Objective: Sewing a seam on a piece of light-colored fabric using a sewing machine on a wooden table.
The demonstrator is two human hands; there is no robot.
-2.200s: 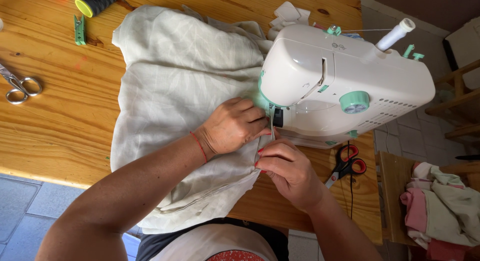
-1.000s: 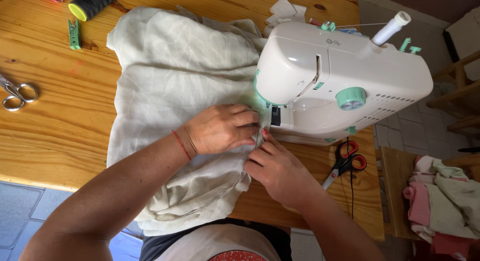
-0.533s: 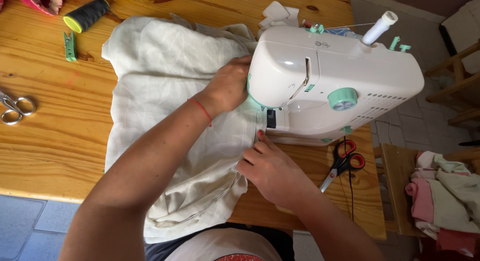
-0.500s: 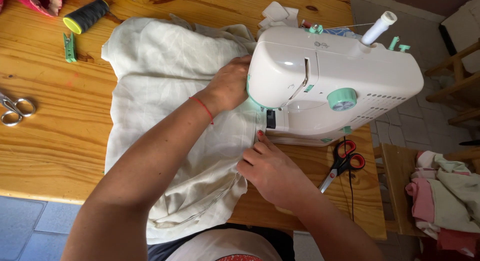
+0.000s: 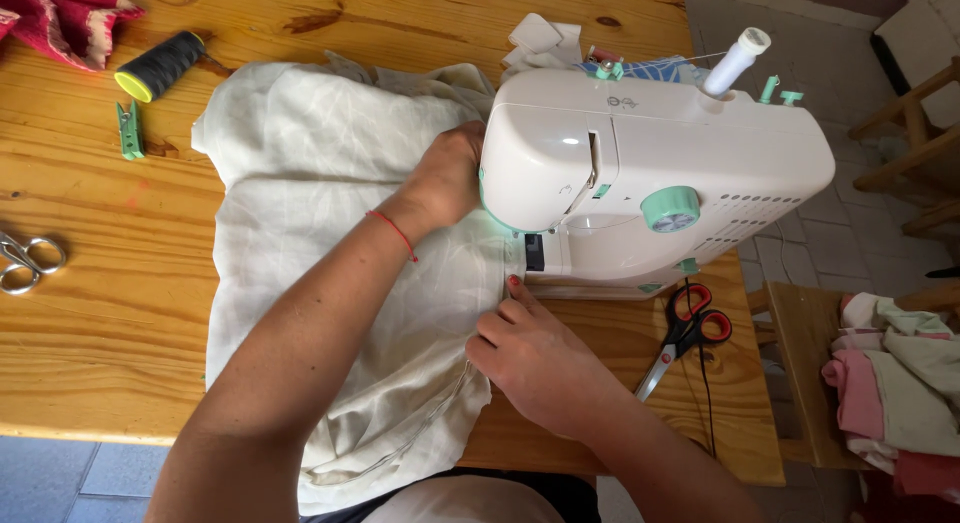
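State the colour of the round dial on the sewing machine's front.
Mint green dial, on the white sewing machine, head view.

- Left hand [image 5: 447,181]: bare, no rings that can be seen; its fingertips are hidden from view.
- Just behind that hand, a thin red string bracelet [image 5: 392,233] circles the wrist.
- Left forearm: bare, no sleeve showing along its length.
- Right hand [image 5: 535,358]: bare; the one fingernail in sight is painted red.
- Right wrist and forearm: bare, no band, no watch.
- Between both arms, a light-coloured top [image 5: 470,503] over dark cloth.
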